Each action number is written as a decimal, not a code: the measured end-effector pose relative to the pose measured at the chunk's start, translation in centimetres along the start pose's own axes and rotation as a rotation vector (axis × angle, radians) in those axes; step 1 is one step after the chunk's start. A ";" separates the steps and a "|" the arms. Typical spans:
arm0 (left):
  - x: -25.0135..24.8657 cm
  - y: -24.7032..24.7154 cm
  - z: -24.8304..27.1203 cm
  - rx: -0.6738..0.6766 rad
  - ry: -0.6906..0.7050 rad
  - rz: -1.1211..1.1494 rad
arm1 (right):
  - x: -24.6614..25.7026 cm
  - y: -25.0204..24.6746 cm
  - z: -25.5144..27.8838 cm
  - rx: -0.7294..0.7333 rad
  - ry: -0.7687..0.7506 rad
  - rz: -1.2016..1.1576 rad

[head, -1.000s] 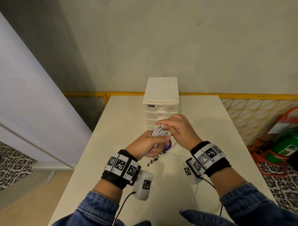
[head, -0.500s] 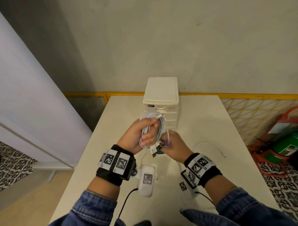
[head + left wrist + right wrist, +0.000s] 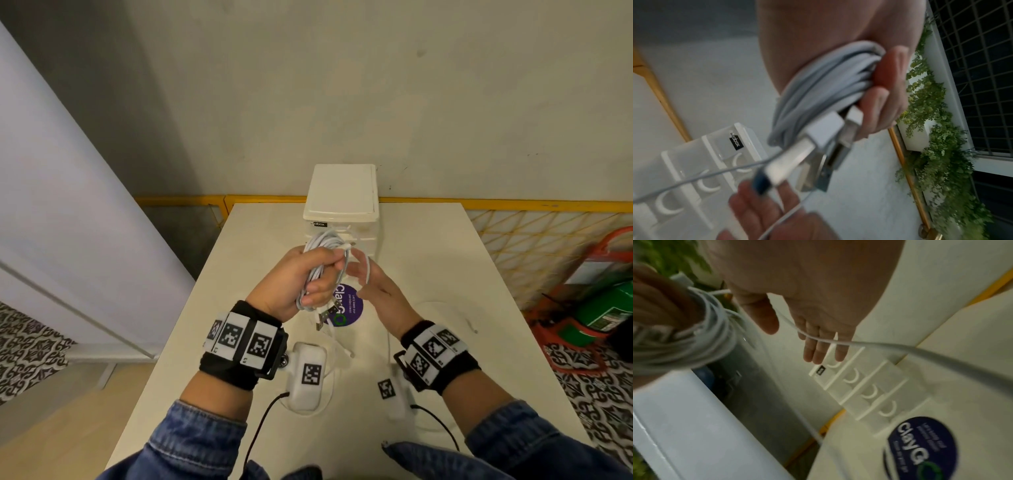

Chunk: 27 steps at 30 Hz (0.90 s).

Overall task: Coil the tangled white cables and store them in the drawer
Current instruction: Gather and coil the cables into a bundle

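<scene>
Above table (image 3: 219, 342), left hand (image 3: 301, 277) clutching coiled white cables (image 3: 325, 246) (plugs dangling), right hand (image 3: 380, 294) fingers slack

Head view evenly lit, wide-angle bending at edges; both wrist views dimmer, motion-blurred

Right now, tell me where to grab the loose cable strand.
Pinch the loose strand where it crosses the open right hand, closing the fingers from below: it is slack there, beside the coil the left hand grips.

drawer unit (image 3: 342, 219) blocks table's (image 3: 428, 260) far middle | both flanks bare (wall behind)
</scene>
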<state>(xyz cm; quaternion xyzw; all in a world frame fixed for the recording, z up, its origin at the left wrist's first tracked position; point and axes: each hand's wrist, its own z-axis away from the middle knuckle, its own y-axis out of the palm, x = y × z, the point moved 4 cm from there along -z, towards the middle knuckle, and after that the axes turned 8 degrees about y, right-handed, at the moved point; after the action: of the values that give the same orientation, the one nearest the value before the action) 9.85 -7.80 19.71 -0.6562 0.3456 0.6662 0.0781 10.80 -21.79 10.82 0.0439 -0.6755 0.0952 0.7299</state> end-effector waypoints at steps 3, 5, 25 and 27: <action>0.0 0.7 -0.3 0.029 0.004 0.014 | 1.4 2.1 0.0 0.080 -0.108 0.041; -0.3 0.8 -0.3 0.033 0.016 0.056 | 0.7 3.0 0.1 0.067 -0.078 0.095; -3.1 -6.3 -0.6 -0.842 0.568 -0.471 | -0.8 3.9 1.9 0.008 -0.426 0.868; -1.5 -6.6 -0.9 -0.688 0.442 -0.794 | 1.4 3.4 1.9 -0.046 -0.526 0.833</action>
<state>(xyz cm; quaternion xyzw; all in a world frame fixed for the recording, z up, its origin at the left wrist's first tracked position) 14.48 -2.84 18.85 -0.8472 -0.1564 0.5068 0.0302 8.38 -18.72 12.12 -0.2234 -0.7990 0.3495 0.4354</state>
